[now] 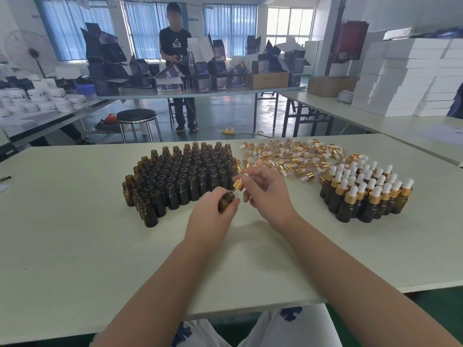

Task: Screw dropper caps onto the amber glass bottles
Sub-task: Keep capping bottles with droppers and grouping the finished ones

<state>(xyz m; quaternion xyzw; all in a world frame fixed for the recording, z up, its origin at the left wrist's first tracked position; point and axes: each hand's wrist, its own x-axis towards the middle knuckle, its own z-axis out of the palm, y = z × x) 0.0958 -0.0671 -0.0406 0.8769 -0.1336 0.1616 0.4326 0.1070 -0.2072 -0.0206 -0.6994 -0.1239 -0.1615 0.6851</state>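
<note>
Holding a gold-collared dropper cap (238, 184) tilted over the open neck of an amber glass bottle (226, 200)
Fingers of the left hand (213, 216) curl round the bottle; the right hand (265, 191) pinches the cap between thumb and fingertips. Just beyond the left fingers stand uncapped bottles (185, 171), beyond the right fingers lie loose caps (288, 156), and well right of them stand capped bottles (368, 191), on the white table (75, 234)

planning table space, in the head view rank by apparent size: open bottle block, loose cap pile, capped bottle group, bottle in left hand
1. open bottle block
2. loose cap pile and capped bottle group: about alike, pile farther away, so unranked
3. bottle in the left hand, smallest
</note>
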